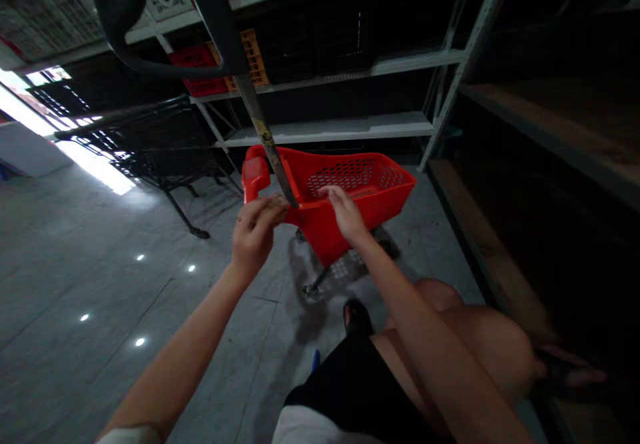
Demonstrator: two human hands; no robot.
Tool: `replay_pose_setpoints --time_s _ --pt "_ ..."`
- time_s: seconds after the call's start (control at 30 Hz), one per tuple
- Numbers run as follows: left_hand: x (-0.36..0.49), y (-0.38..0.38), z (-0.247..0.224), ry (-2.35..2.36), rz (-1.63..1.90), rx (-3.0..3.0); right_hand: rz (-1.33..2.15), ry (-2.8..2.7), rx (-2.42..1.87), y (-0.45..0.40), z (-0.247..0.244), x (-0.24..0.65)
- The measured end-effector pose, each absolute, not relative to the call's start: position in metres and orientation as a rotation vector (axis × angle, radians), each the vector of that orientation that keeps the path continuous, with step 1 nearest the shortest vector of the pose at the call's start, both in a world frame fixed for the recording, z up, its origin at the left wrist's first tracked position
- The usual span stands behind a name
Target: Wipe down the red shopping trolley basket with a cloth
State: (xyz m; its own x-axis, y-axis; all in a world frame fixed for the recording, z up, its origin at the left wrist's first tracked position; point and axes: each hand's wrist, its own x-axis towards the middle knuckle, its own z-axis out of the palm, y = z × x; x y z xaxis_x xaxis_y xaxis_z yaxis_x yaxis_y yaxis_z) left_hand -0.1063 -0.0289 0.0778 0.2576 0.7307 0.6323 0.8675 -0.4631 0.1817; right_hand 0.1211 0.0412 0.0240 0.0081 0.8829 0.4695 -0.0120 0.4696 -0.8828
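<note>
A red plastic shopping cart (320,221) with a perforated basket stands on the floor in front of me. My left hand (256,225) is at its handle end, fingers bent and drawn together beside the rim. What those fingers hold, if anything, is hidden. A worn metal pole (265,134) slants down to the cart close to these fingertips. At its top is a dark loop-shaped handle (173,69). Over the cart's near side reaches my right hand (344,212), fingers stretched out and holding nothing. Whether it touches the rim I cannot tell.
A metal rack (330,134) stands behind the cart, with red and orange crates (255,57) on it. To the left is a black wire cart (165,141). Wooden-edged shelves (490,251) line the right. My bent legs (480,337) are close below.
</note>
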Motion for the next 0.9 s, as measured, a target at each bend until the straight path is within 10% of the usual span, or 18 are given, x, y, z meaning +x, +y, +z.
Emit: replay_pose_setpoints --time_s 0.37,0.9 --pt "-0.054 0.008 0.065 -1.749 -0.868 -1.924 0.184 -1.984 -1.209 0.053 -0.001 0.104" --pt "-0.094 0.038 0.106 -0.972 -0.637 -2.662 0.459 -1.779 -1.059 0.071 -0.013 0.188"
